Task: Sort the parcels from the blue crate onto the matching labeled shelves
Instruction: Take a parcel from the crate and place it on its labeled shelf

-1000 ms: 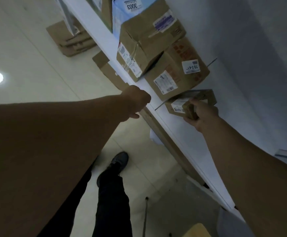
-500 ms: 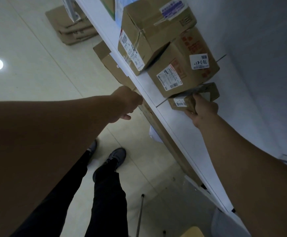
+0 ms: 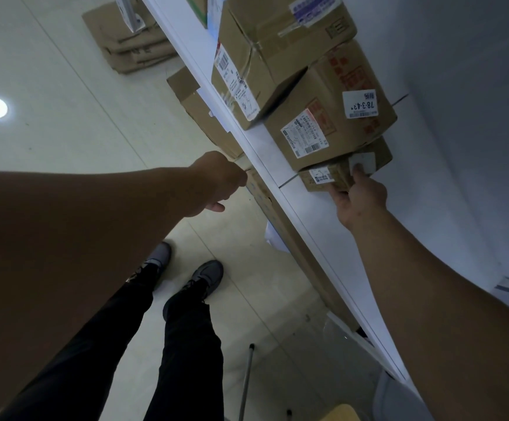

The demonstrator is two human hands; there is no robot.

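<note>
Right hand (image 3: 360, 199) grasping the small parcel (image 3: 323, 177): index finger (image 3: 358, 171) laid on its top over a white sticker, thumb against the near edge. I log that as a pinch hold. The other fingers are hidden from me. Left hand (image 3: 220, 181) is clenched in a loose fist just beside the front lip of the white shelf (image 3: 307, 214), thumb poking out below. I see nothing in it, though the fingers are turned away from my view.

The small parcel lies on the shelf, near its front, touching the bigger carton (image 3: 335, 117) behind it, which carries a tag reading 78-3-4. A second carton (image 3: 274, 47) with a shipping label sits tilted, overlapping that one and hanging over the shelf lip.

Below the lip, another brown box (image 3: 200, 107) on a lower level. Flattened cardboard (image 3: 131, 47) is stacked on the pale floor (image 3: 64, 132). Black trousers (image 3: 186, 344) and two grey shoes (image 3: 207, 275) stand below, with a thin pole (image 3: 247, 381) near the feet.
</note>
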